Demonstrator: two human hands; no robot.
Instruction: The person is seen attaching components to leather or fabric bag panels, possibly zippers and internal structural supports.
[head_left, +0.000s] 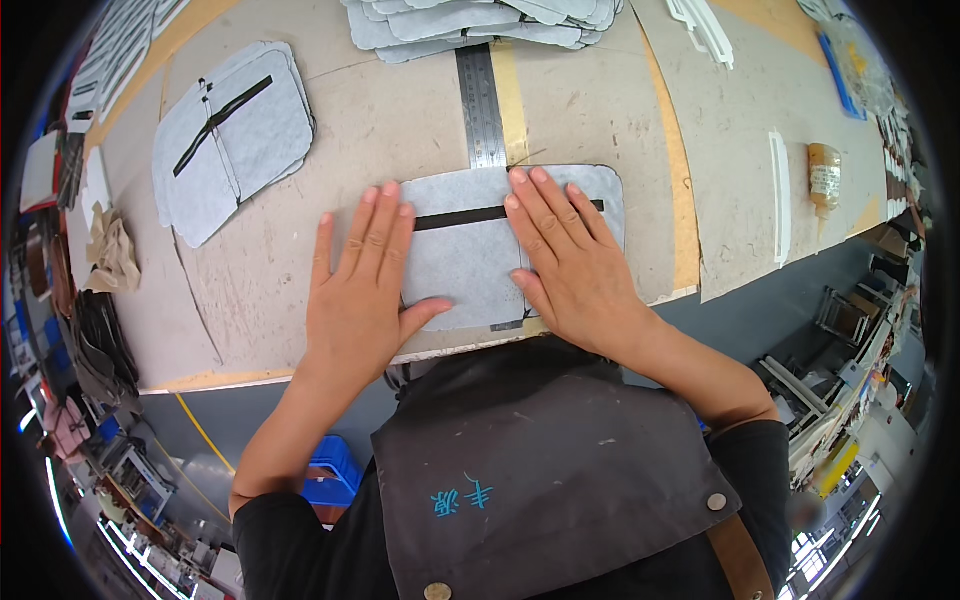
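Light grey, round-cornered panel (pixel 465 272) is lying flat near front edge of desk (pixel 600 110), overlapping metal ruler (pixel 483 110); black strip (pixel 460 217) is running left-right across its upper half.

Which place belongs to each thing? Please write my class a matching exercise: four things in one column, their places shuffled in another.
Things
1. light-grey, round-cornered panel nearest the person
2. long, flat metal ruler
3. small amber bottle
4. blue plastic crate

Places
A. below the front edge of the beige-topped table
B. beneath the flattened left hand and right hand
C. on the table's right side
D. leading up to the stack of light-grey panels

Right pairs: 1-B, 2-D, 3-C, 4-A
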